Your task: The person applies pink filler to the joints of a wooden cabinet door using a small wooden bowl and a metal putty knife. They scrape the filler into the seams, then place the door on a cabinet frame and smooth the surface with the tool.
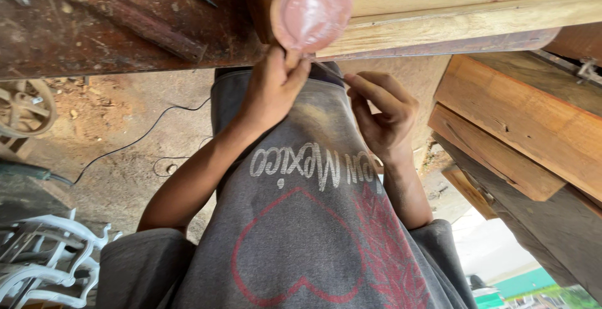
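Under the dark workbench (pixel 94 27), dirt floor (pixel 119 146), stacked planks (pixel 520 121).

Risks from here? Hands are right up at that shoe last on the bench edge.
1. The left hand pinches just the lower edge of the reddish shoe last; that hold may slip.
2. The right hand holds a thin pointed tool aimed toward the left fingers; a slip could jab them.
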